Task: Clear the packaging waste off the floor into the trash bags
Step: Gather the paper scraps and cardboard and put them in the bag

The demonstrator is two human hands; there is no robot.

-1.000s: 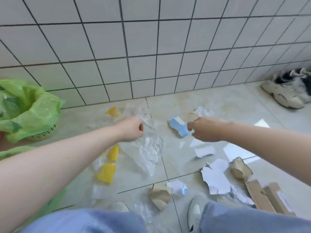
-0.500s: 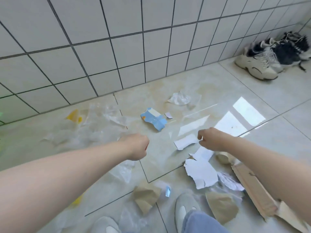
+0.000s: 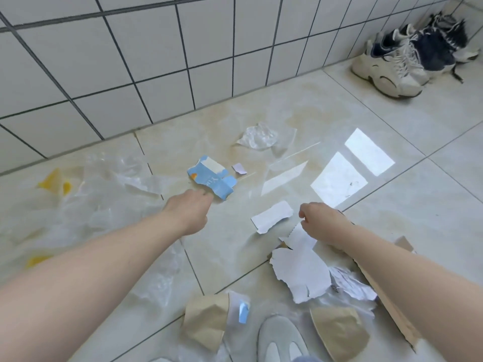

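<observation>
Your left hand point(image 3: 189, 210), fingers curled and empty, touches the blue carton scrap point(image 3: 211, 178) on the floor point(image 3: 392, 231); pinch its near edge, while your right hand point(image 3: 320, 220), loosely curled and empty, takes the white paper strip point(image 3: 271, 216) just beside it.

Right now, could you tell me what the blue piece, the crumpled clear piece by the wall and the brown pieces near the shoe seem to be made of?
Blue piece: printed matte card, torn edges.
Clear piece: thin glossy plastic film, crinkled.
Brown pieces: probably kraft paper, matte, creased.
</observation>
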